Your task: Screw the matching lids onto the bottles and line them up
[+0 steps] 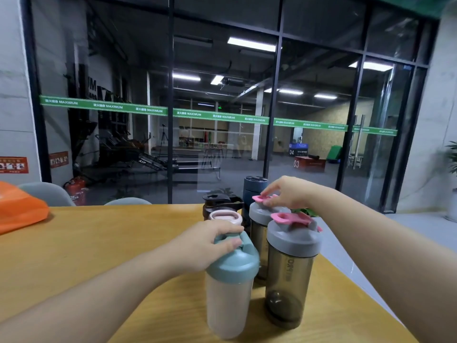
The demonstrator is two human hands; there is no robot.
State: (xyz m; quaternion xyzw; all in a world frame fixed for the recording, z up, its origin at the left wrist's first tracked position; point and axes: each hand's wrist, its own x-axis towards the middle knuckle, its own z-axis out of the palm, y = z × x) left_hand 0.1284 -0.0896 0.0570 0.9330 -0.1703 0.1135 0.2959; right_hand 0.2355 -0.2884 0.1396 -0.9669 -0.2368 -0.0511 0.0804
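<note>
Honestly the back bottles are mostly hidden behind the front ones on the wooden counter. Left hand grips the frosted bottle's teal lid; right hand pinches the pink flip cap on a smoky grey-lidded bottle.

I am looking into a gym from its lounge side. Past the wooden surface stands a glass wall with a green band reading MAXIMUM. Behind it I see rowing machines, numbered jump boxes and ceiling strip lights. A fire extinguisher stands by the wall, and shaker bottles stand on the surface.
</note>
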